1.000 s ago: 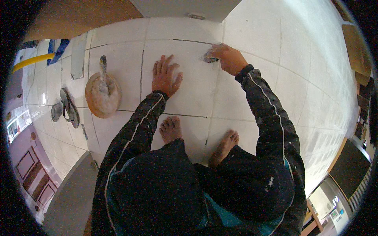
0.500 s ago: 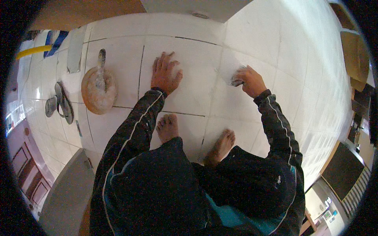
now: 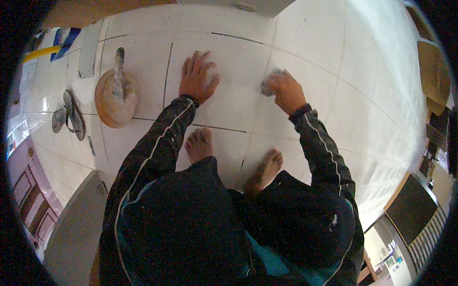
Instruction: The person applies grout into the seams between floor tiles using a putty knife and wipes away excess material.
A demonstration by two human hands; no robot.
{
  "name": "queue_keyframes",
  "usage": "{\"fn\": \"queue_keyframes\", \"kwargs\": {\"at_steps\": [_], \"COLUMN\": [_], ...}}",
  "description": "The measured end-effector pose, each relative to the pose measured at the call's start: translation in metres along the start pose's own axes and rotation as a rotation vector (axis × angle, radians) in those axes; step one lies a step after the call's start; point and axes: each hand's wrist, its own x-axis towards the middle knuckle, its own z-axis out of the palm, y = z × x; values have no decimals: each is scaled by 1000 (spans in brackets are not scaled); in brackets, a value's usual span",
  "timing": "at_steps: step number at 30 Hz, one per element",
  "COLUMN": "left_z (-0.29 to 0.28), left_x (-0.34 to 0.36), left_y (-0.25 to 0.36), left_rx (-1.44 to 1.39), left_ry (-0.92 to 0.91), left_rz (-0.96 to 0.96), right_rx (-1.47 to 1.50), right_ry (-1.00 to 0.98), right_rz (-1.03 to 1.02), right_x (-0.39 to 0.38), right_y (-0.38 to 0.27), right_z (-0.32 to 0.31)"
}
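Palm down on the pale tiled floor (image 3: 234,105), my left hand (image 3: 197,76) rests with its fingers spread and nothing in it. My right hand (image 3: 285,90) is closed over a small grey wad (image 3: 268,85), pressed to the tiles along a joint. Most of that wad is under the fingers and slightly blurred, so I cannot tell what it is made of. Left of my left hand stands a round orange-brown bowl (image 3: 106,107), its inside coated with whitish powder or paste. A smeared trowel or scraper (image 3: 119,76) lies in the bowl, its dark handle sticking out over the far rim.
My bare feet (image 3: 199,145) are on the tiles between my arms. A pair of flip-flops (image 3: 74,117) lies beyond the bowl to the left. A grey panel (image 3: 76,224) is at the lower left, and a large grey block (image 3: 267,7) borders the far side. Some tile joints are dark, others pale.
My right hand has slid left and a little away from me over the floor with the grey wad. My left hand stays planted; the whole view has shifted slightly.
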Motion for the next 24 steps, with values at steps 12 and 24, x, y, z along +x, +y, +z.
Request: {"fn": "queue_keyframes", "kwargs": {"at_steps": [12,24], "left_z": [-5,0], "left_x": [3,-1], "left_y": [2,1], "left_rx": [-52,-13], "left_ry": [63,62], "left_rz": [35,15], "right_rx": [210,26], "right_ry": [281,24], "right_rz": [175,-142], "right_x": [-11,-51], "right_y": [-12,9], "right_z": [14,33]}}
